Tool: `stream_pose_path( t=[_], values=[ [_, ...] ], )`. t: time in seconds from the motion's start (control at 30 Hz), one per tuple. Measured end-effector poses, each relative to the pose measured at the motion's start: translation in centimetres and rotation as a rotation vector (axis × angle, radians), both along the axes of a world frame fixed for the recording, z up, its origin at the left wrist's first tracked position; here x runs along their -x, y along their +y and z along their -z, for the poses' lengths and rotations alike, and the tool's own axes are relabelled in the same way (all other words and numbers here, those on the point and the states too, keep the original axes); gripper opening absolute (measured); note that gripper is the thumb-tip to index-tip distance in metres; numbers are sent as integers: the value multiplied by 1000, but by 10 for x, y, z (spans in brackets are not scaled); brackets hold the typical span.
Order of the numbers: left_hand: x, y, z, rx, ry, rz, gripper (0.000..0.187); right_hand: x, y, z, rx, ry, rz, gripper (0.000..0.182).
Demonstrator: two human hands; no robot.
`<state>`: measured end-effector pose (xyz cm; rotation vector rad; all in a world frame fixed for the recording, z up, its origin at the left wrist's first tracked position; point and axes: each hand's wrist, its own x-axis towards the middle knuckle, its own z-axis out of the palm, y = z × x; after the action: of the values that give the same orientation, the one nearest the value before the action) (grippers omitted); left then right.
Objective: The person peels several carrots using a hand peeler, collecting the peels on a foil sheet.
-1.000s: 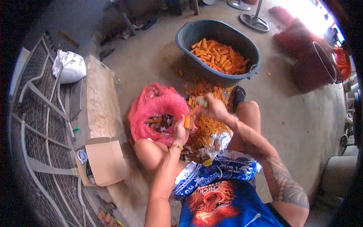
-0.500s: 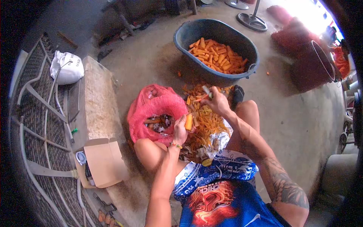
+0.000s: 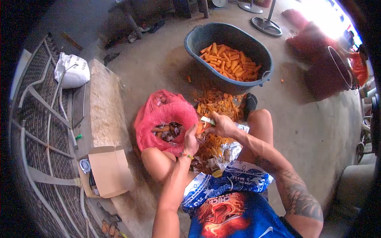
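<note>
While you sat on the floor, your left hand had its grip closed around a carrot, held just right of the red mesh sack. Your right hand was closed on a pale-handled peeler, touching the carrot above the peel pile. Farther off stood the tub of peeled carrots.

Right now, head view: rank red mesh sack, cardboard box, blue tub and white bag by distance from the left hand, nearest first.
1. Red mesh sack: right beside the left hand, just to its left.
2. Cardboard box: lower left, on the floor by the slab.
3. Blue tub: ahead, holding peeled carrots.
4. White bag: far upper left.
Box and tub are close; the ranking between them is tentative.
</note>
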<state>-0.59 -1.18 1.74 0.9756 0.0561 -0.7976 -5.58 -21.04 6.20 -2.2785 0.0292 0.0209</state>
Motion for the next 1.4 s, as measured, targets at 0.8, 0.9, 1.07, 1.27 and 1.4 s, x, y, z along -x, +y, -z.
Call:
stream_pose_path(
  t=[0.8,0.9,1.07,1.27,1.4],
  values=[
    [0,2,-11,-36,57,-63,40,-22,-25,2,-54,-79,387,52],
    [0,-4,-13,-53,34,-75,41,-4,-7,7,-12,-120,69,47],
    [-6,8,0,-48,-56,28,46,-22,-27,16,-67,-111,363,40],
    [0,0,-2,-125,-84,-22,50,2,2,-5,107,18,25,46],
    [-4,13,-1,-131,-129,84,50,-23,-26,4,16,-162,397,50]
  ],
)
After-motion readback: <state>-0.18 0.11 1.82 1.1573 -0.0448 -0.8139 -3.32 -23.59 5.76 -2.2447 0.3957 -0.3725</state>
